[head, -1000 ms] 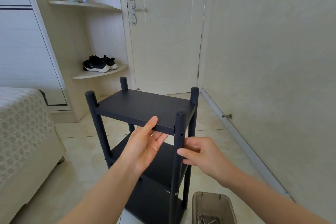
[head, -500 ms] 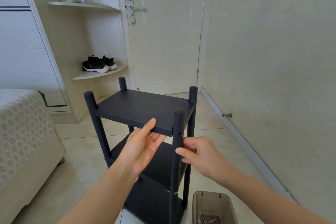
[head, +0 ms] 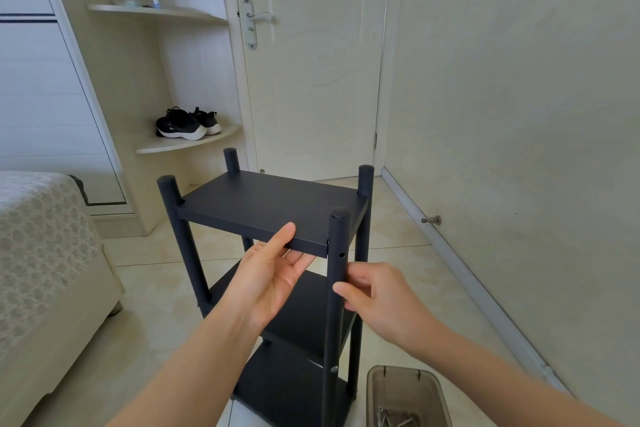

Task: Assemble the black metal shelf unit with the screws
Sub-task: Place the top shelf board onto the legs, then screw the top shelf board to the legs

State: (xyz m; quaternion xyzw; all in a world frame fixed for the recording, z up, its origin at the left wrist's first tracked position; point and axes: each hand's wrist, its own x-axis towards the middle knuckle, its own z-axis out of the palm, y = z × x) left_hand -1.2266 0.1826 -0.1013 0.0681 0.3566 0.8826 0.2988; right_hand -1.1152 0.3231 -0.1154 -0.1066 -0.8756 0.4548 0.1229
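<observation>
A black metal shelf unit (head: pixel 270 201) with three boards stands upright on the tiled floor in front of me. My left hand (head: pixel 273 274) holds the front edge of the top board, thumb on top and fingers beneath. My right hand (head: pixel 377 298) grips the near right post (head: pixel 337 274) just below an empty screw hole (head: pixel 342 255). Whether it also holds a screw is hidden. A screw head (head: pixel 334 369) shows lower on that post.
A brown plastic box (head: pixel 408 395) with several screws sits on the floor at the lower right. A bed (head: pixel 38 253) is at the left, a closed door (head: pixel 311 62) behind the unit, a wall with a doorstop (head: pixel 431 219) at the right. Shoes (head: pixel 185 123) lie on a corner shelf.
Both hands have stayed in place on the top board and the near right post. The view has shifted only slightly.
</observation>
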